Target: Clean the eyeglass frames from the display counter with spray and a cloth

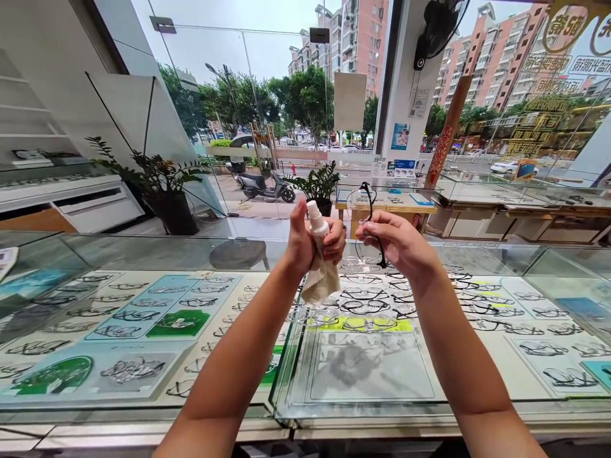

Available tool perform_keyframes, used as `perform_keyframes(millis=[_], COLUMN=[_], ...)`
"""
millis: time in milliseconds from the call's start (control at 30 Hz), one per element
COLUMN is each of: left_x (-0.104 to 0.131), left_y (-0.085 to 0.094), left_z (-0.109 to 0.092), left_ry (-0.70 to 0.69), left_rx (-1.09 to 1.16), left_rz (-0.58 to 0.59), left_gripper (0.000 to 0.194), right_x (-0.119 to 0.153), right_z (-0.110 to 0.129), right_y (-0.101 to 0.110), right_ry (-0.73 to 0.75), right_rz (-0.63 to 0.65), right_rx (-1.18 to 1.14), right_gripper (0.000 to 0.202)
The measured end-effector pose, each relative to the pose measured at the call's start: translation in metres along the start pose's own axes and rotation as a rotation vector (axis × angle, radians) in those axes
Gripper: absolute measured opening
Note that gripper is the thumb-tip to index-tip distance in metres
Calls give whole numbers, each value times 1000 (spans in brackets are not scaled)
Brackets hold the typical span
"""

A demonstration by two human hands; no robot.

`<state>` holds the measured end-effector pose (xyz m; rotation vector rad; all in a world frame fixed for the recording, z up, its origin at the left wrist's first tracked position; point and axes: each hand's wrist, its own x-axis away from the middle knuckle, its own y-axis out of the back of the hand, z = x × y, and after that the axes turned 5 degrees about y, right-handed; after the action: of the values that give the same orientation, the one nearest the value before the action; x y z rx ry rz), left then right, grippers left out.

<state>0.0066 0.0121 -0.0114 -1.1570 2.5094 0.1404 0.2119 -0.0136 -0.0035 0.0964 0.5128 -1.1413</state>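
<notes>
My left hand is wrapped round a small white spray bottle, its nozzle pointing up and the thumb raised beside it. A beige cleaning cloth with a zigzag edge hangs below the bottle from the same hand. To the right, my right hand pinches a pair of eyeglasses near the middle of the frame. The glasses are turned on end, one lens above the fingers and one below, with dark temples. Bottle and glasses are apart, both held above the glass counter.
Beneath my arms stands a glass display counter with rows of eyeglasses inside. A round stool is beyond it. Farther off are potted plants, a wooden table and glass shopfront panes. A black fan hangs on the pillar.
</notes>
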Motion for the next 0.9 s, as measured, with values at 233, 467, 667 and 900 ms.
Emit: perform_keyframes(millis=[233,467,667,900], left_x=[-8,-7,-5,0], left_y=[15,18,12,11], left_z=[23,30,22,25], left_ry=[-189,-255,-203,-80], left_rx=[-419,-599,-586,-795], left_rz=[-415,-552,-516,-184], left_gripper=[85,80,80,75], right_x=[0,-2,-4,-11], right_z=[-7,-14,-16,-18], right_y=[-8,-13,-8,-4], right_ry=[12,-1,-19,51], right_rz=[66,128,87,-144], right_rx=[44,44,0,-110], right_gripper=[29,23,23,24])
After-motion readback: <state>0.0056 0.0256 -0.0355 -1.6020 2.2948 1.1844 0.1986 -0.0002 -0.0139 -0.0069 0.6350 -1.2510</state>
